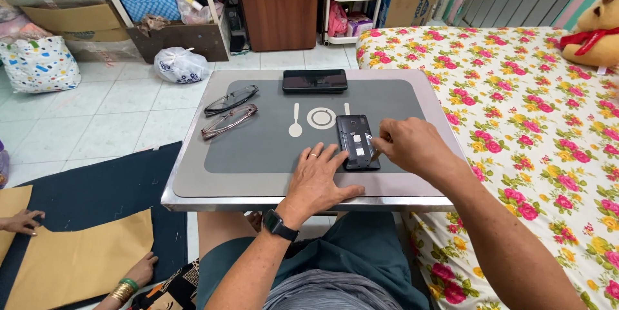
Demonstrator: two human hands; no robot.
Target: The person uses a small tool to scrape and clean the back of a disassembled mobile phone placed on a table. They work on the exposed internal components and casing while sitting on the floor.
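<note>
On the tabletop (193, 181), the left half's near part lies bare for the hands, with two pairs of glasses (230, 110) farther back on the left, a dark phone (314, 80) at the far edge, and an opened phone (356, 142) right of centre.

I see a small grey table (193, 184) with a darker mat. At its far edge lies a black phone (314, 80); near the far left corner two pairs of glasses (230, 110); toward the near right, an opened phone (356, 142).
</note>
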